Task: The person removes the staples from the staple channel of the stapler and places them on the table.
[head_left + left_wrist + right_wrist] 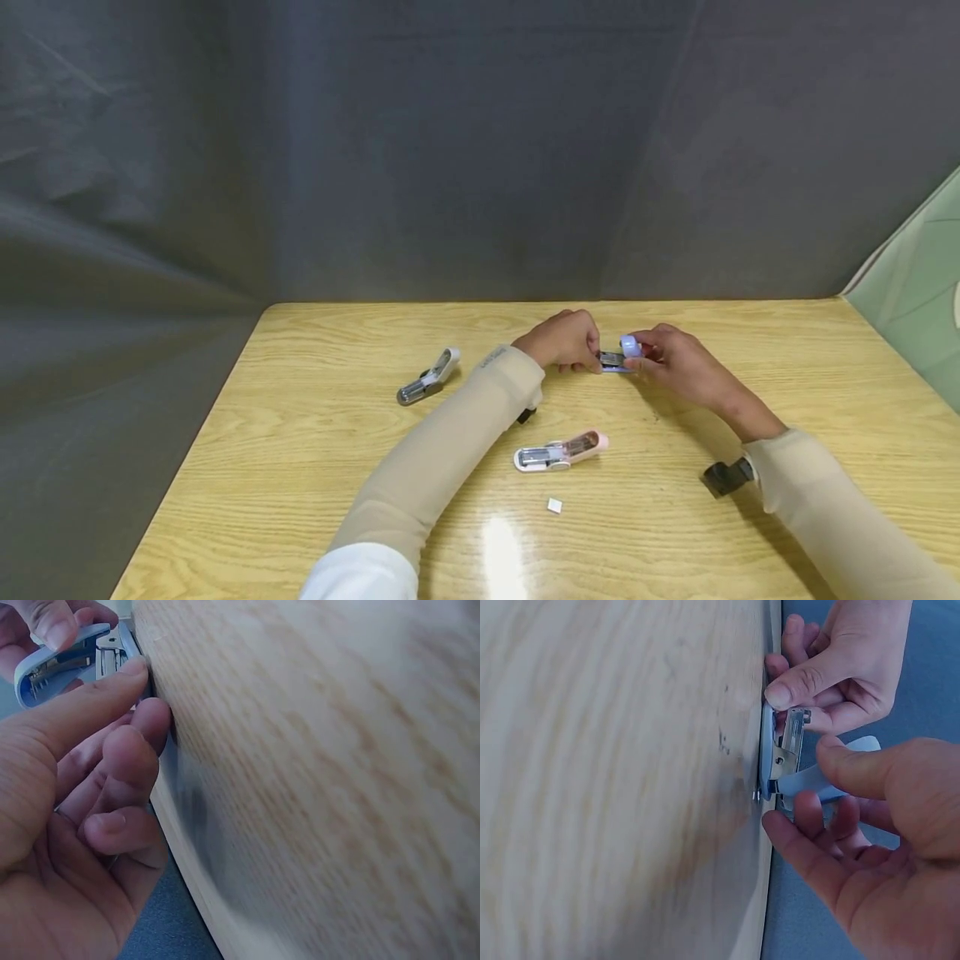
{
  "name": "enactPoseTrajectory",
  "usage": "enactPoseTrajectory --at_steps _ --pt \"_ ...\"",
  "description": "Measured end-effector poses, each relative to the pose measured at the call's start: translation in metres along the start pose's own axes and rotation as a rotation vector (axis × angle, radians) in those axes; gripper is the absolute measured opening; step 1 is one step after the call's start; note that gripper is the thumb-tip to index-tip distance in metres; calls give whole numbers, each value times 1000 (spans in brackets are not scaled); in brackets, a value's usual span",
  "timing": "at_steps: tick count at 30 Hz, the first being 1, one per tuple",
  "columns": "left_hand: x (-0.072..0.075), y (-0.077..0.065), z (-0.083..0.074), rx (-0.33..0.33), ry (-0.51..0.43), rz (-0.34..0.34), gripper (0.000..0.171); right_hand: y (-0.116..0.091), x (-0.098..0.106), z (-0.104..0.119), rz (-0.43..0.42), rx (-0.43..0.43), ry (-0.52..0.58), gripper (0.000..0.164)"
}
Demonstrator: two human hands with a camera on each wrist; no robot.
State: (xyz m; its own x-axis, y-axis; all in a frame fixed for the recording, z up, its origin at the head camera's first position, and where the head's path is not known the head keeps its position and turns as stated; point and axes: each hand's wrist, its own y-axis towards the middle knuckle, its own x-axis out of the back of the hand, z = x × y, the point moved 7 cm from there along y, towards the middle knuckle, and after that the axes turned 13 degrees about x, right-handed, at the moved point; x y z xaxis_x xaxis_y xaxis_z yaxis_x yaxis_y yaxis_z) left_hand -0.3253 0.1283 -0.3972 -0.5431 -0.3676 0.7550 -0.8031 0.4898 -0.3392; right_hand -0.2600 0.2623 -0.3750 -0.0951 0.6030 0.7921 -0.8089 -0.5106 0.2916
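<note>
A small blue stapler [630, 347] is opened up near the back of the table, its metal staple channel [791, 742] exposed between base and top. My left hand [562, 340] pinches the end of its base, with the thumb over the edge in the right wrist view. From the other side my right hand [682, 367] holds the raised blue top [810, 782] between thumb and fingers. In the left wrist view the blue top [30, 682] stands tilted away from the base, and the left hand's lower fingers curl loosely beside the tabletop.
A grey-and-white stapler [430, 380] lies folded open left of my left forearm. Nearer the front is a pink-and-white stapler [558, 452], also opened out. In front of it lies a small white piece [554, 505]. A dark curtain [480, 150] hangs behind the wooden table [300, 467].
</note>
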Motion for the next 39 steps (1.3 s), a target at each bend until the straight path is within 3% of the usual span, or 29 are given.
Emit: enactPoseTrajectory --at_steps 5,10,18,26,39 --pt "-1 -1 3 16 21 -15 24 -3 0 -1 1 -18 40 20" --pt "0 -3 6 25 32 -26 22 -1 -1 -1 41 30 98 15" --pt "-2 -1 5 39 59 -26 23 -2 -1 -7 82 20 46 11" --pt "-3 0 1 22 77 -25 41 -3 -1 -4 69 54 -82 20" --pt "-3 -3 -6 7 101 -43 42 -6 6 -11 17 -1 14 12"
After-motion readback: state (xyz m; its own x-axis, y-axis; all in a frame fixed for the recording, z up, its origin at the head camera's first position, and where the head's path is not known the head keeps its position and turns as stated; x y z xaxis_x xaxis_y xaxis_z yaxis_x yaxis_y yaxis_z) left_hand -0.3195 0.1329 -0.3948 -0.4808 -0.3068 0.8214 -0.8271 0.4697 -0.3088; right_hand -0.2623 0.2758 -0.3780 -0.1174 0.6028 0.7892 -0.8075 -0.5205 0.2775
